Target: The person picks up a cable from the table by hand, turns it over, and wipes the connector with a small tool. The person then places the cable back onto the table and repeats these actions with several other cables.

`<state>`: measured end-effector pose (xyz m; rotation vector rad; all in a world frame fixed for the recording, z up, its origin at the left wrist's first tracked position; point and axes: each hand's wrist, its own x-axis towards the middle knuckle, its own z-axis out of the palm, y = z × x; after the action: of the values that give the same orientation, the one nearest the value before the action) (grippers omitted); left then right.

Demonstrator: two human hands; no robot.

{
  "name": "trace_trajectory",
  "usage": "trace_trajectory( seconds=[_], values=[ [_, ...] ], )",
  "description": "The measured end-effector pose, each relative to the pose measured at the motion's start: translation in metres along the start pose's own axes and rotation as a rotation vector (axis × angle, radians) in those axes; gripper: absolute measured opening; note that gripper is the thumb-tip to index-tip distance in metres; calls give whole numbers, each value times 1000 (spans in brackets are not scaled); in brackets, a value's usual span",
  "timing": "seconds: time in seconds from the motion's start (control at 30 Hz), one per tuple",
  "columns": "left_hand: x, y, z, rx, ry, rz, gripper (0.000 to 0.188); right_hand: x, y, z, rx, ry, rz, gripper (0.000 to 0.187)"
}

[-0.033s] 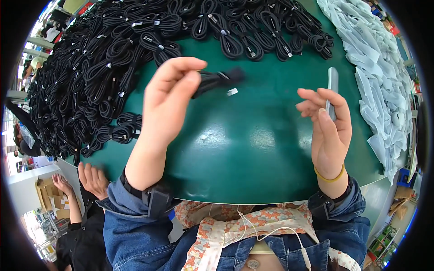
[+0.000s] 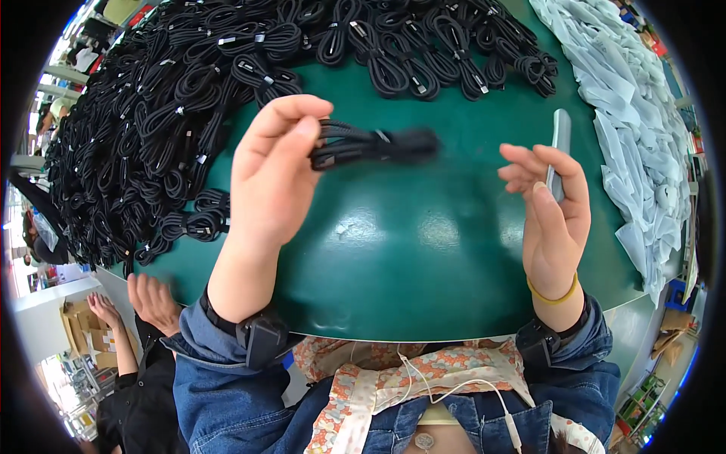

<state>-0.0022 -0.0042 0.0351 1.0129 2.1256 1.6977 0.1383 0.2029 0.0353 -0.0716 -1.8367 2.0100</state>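
My left hand (image 2: 268,181) is raised over the left middle of the table, thumb and fingers closed on one end of a coiled black cable (image 2: 359,142). The cable's far end points right and is smeared by motion; a tie wraps its middle. On the right, my right hand (image 2: 558,216) is half curled around a slim grey, blade-like tool (image 2: 561,130), which sticks up past the index finger. Its lower part is hidden behind the fingers, so its exact kind does not show. Nothing else shows between those fingertips.
Heaped coiled black cables (image 2: 174,113) cover the left and far side of the green table (image 2: 393,280). Pale translucent plastic bags (image 2: 616,98) lie piled along the right edge. At the lower left, another person's hand (image 2: 153,303) rests by the table edge.
The coiled cable in my left hand has swung a little to the right and shows more fully. A small white piece seen beside it earlier no longer shows. My right hand has barely moved.
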Motion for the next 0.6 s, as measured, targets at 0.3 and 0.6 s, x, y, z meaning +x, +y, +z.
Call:
trace_trajectory(
  seconds=[0.3, 0.6],
  values=[
    [-17, 18, 23, -1183, 25, -329, 17, -10, 0, 5, 32, -291, 5, 41],
    [-19, 18, 17, -871, -135, -139, 49, -8, 4, 5, 333, -206, 103, 40]
  ],
)
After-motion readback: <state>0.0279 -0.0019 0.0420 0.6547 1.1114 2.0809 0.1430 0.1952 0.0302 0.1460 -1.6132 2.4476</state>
